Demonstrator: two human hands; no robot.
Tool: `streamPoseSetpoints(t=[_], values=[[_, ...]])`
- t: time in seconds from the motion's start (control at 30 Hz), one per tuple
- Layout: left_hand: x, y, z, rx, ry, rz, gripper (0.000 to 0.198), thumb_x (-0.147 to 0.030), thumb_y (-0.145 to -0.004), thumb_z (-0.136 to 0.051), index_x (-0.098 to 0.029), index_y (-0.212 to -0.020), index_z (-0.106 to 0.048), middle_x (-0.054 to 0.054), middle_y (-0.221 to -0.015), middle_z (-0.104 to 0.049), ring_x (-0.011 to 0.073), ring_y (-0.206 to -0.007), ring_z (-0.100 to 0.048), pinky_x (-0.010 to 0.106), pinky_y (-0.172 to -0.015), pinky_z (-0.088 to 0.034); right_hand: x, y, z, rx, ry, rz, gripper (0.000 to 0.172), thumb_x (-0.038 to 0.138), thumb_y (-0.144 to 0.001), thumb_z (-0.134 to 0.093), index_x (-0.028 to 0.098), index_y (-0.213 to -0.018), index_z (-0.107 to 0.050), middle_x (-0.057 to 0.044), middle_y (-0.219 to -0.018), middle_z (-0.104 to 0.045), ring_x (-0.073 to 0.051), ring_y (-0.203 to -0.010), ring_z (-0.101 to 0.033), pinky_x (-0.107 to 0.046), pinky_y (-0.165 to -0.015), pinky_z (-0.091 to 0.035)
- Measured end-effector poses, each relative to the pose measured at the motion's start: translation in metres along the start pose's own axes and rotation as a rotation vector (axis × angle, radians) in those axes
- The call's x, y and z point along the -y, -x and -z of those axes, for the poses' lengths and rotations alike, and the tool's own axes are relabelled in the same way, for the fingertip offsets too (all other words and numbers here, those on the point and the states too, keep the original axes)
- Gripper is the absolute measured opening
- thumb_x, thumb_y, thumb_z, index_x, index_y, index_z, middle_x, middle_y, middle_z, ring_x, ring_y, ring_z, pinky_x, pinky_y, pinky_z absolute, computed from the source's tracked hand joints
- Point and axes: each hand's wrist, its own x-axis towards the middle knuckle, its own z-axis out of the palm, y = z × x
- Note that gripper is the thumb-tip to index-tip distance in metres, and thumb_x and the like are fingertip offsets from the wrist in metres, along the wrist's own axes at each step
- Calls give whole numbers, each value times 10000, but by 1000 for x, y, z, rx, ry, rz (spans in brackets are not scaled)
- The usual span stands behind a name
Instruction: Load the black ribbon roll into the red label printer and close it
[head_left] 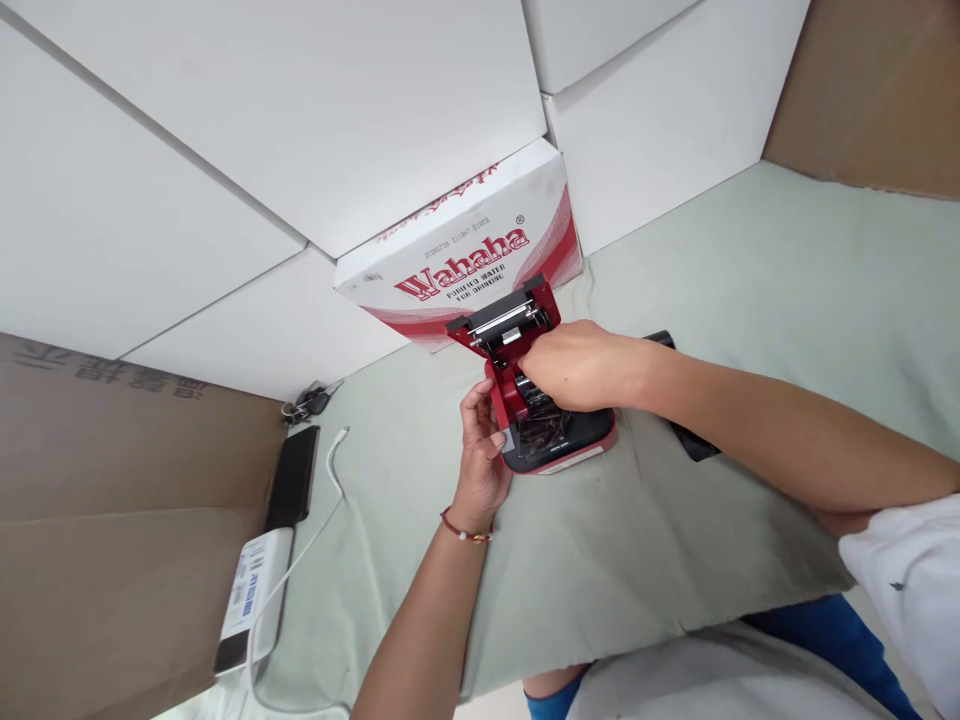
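A small red-and-black machine (574, 445) stands on the cloth-covered table with its hinged lid (510, 325) raised, showing a silver bar and a dark roller inside. My left hand (484, 445) grips the machine's left side, thumb at the front corner and fingers along the red wall. Over the open body, my right hand (574, 365) is closed, its fingertips reaching down inside. Whatever those fingertips hold is hidden by the hand. Crumpled dark, shiny film (544, 430) lies in the body below that hand. A black object (694, 442) rests under my right forearm, partly covered.
Behind the machine a white-and-red Wahaha carton (465, 255) stands against white boxes (247, 110). At the left are keys (309, 402), a black phone-like slab (294, 475), a white power strip-like box (259, 590) and a white cable (335, 470). Cardboard (112, 540) borders the left side.
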Motion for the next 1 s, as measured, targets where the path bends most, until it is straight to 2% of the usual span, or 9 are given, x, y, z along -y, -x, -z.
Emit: streamPoseSetpoints(t=[0.13, 0.23, 0.33, 0.43, 0.53, 0.6, 0.73, 0.87, 1.0], values=[[2, -1, 0, -5, 0, 5, 672, -522, -780, -930, -387, -1391, -685, 34, -1510, -636, 278, -1373, -637, 418, -1162, -548, -1, -2, -2, -4, 3, -21, 261, 83, -962, -642, 144, -1132, -830, -153, -1018, -831, -258, -873, -748, -325, -700, -424], [4, 1, 0, -23, -41, -26, 664, -543, -803, -903, -378, -1409, -687, 49, -1534, -639, 315, -1457, -605, 468, -1230, -516, -1, 8, 7, -40, -49, 19, 256, 131, -984, -638, 178, -1135, -839, -128, -1027, -834, -243, -865, -728, -321, -698, -418], [3, 7, -3, -49, -188, -209, 561, -631, -914, -796, -360, -1401, -735, 72, -1665, -558, 371, -1629, -461, 554, -1340, -419, -1, 25, 25, -262, -150, 109, 348, 188, -1089, -498, 199, -1195, -829, -101, -1115, -831, -240, -949, -711, -333, -781, -450], [-2, 15, -7, -7, -432, -422, 523, -683, -1000, -686, -348, -1388, -786, 85, -1767, -443, 412, -1736, -279, 643, -1405, -285, -4, 33, 35, -523, -154, 32, 458, 188, -1134, -395, 186, -1439, -736, -125, -1333, -785, -288, -1177, -665, -377, -959, -476], [-7, 22, -9, 23, -611, -544, 444, -635, -983, -737, -347, -1305, -842, 93, -1699, -513, 424, -1752, -215, 697, -1427, -168, -13, 26, 30, -635, -59, -10, 524, 223, -1139, -421, 159, -1637, -571, -178, -1558, -667, -374, -1435, -523, -483, -1100, -452], [-9, 25, -9, 9, -692, -619, 345, -548, -941, -810, -354, -1218, -876, 92, -1614, -588, 431, -1737, -228, 719, -1422, -149, -19, 17, 23, -594, -45, 46, 527, 248, -1134, -468, 119, -1636, -559, -203, -1569, -655, -392, -1491, -479, -523, -1153, -436], [-7, 30, -6, -1, -822, -761, 294, -371, -861, -893, -370, -1155, -888, 99, -1423, -710, 452, -1653, -363, 775, -1391, -183, -18, 14, 17, -468, -52, 126, 403, 213, -1115, -515, 67, -1450, -684, -212, -1438, -729, -350, -1398, -578, -474, -1181, -440], [-8, 35, -9, 42, -972, -982, 339, -250, -876, -861, -364, -1195, -859, 84, -1196, -814, 391, -1436, -618, 756, -1365, -305, -9, 29, 26, -402, -34, 57, 313, 162, -1104, -506, 107, -1313, -732, -168, -1192, -798, -299, -1106, -696, -375, -892, -479], [-16, 40, -20, 55, -1178, -1148, 269, -148, -964, -740, -302, -1171, -817, 30, -1027, -870, 261, -1242, -737, 606, -1368, -399, -2, 43, 34, -323, 20, 18, 276, 119, -1068, -522, 165, -1196, -763, -93, -970, -790, -220, -817, -648, -336, -670, -337]])
